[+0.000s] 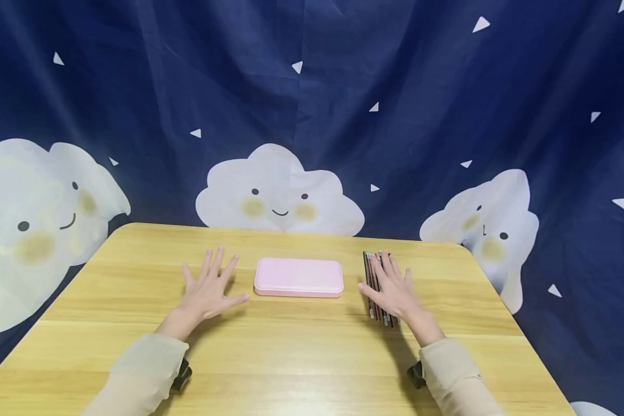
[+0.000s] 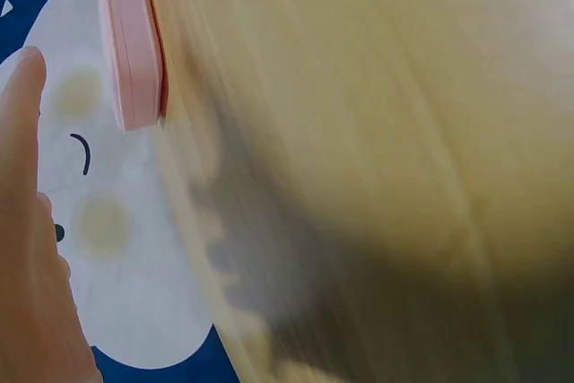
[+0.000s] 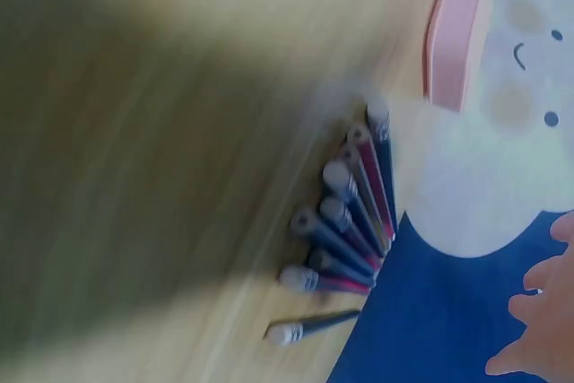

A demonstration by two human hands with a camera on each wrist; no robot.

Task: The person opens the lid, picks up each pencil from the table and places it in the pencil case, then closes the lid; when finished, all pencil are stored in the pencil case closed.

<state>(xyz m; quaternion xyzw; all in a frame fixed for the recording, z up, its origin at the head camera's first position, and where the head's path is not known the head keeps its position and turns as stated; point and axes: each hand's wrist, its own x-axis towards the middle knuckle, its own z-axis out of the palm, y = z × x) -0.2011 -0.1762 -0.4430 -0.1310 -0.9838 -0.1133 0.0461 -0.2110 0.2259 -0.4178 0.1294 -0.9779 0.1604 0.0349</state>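
A closed pink pencil case [image 1: 299, 277] lies in the middle of the table, its long side facing me. To its left, my left hand [image 1: 208, 292] hovers with fingers spread, thumb towards the case. My right hand [image 1: 392, 292] is held out over a bundle of several pencils [image 1: 379, 314], fingers spread and partly covering them. In the right wrist view the pencils [image 3: 339, 244] lie side by side, eraser ends towards the camera, with one a little apart. That view shows a gap between this hand's fingers [image 3: 547, 302] and the pencils. Neither hand holds anything.
The wooden table [image 1: 291, 358] has rounded far corners. Right behind it hangs a dark blue curtain [image 1: 239, 86] printed with smiling white clouds. Dark devices [image 1: 182, 375] are strapped under both wrists.
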